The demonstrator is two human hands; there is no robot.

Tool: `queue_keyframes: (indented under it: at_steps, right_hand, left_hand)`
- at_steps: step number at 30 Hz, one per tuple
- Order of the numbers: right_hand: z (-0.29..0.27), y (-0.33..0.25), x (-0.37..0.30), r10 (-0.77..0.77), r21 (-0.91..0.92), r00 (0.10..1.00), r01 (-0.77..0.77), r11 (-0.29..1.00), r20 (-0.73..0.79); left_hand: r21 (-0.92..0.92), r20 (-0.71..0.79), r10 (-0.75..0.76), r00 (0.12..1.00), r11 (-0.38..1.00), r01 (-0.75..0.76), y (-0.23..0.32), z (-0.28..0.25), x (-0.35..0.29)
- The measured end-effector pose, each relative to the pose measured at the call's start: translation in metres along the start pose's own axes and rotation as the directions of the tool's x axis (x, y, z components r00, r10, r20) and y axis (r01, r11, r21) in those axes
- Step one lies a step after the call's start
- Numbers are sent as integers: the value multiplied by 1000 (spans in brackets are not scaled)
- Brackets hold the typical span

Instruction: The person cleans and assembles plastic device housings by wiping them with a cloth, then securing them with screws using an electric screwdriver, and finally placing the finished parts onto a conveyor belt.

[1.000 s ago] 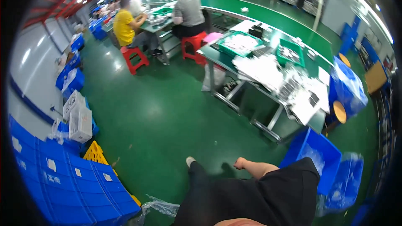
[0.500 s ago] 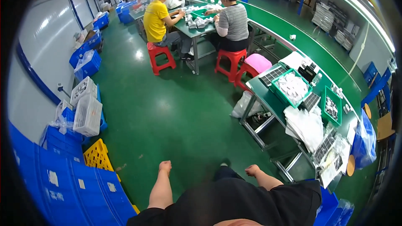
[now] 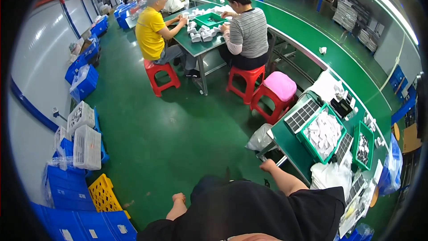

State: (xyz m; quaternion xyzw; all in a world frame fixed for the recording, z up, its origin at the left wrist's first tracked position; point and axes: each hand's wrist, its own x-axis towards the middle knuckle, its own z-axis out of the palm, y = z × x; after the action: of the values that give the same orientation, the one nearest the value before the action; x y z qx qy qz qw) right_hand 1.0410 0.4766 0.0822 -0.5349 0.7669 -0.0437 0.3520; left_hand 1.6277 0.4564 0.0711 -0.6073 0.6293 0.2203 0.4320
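In the head view, shows two bare hands well apart, one on either side of the dark shirt (image 3: pixel 249 209). Puts the right hand (image 3: pixel 268 165) nearer to the tabletop (image 3: pixel 289 145), beside its near left end and crossing a metal leg in the picture; cannot tell from here whether touching the leg or merely in front of it. Leaves the left hand (image 3: pixel 178 197) far from the tabletop, over green floor (image 3: pixel 165 151), with the yellow crate (image 3: pixel 104 192) off to its left.

Places the tray (image 3: pixel 309 147) of white parts (image 3: pixel 324 133) on the tabletop, ahead and to the right of the right fingers, apart from them. Looks almost square, so gives no sure long axis under the fisheye bend. Sets the narrower second tray (image 3: pixel 362 166) farther right, long axis running from near to far. Puts a pale bag (image 3: pixel 259 137) on the floor, ahead of the right hand.

Appears to curl the fingers of both hands loosely inward, with nothing visible in either; too small to tell whether pressed together or slightly spread.
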Motion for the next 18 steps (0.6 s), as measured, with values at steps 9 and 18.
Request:
queue_keyframes:
  at_steps: [9, 18]
  right_hand:
    - [-84, -141, 251, 98, 518, 994, -111, 848, 52]
    - [-148, -152, 365, 460, 451, 878, -467, 761, 132]
  left_hand:
    - [-836, 410, -268, 872, 272, 476, 3, -181, 188]
    - [-723, -247, -75, 966, 678, -132, 66, -605, 416]
